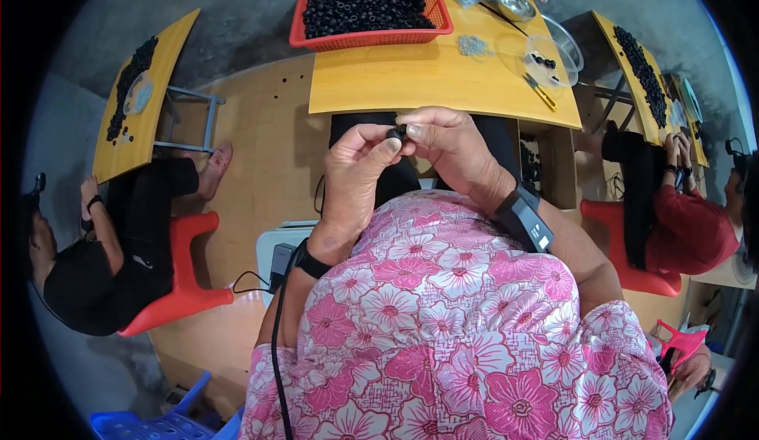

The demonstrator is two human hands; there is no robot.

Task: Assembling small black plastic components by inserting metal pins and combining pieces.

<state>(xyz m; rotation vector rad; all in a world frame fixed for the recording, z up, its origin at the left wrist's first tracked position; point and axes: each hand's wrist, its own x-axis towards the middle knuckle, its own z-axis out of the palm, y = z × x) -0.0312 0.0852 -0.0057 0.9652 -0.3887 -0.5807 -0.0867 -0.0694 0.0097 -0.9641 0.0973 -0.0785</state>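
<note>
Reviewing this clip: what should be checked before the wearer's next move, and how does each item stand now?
1. Left grip on the black piece: ok, thumb and fingers pinch it.
2. Right grip at the same piece: ok, fingertips meet there.
3. Piece's condition: cannot tell, fingers cover much of it.
4. Yellow tool away from both grips: ok, it lies on the table.
5. Floor free of dark specks: not ok, several show left of the table.

The fisheye camera looks down from the head, floral top (443, 313) close below. The bench (387, 84) lies farther ahead.
</note>
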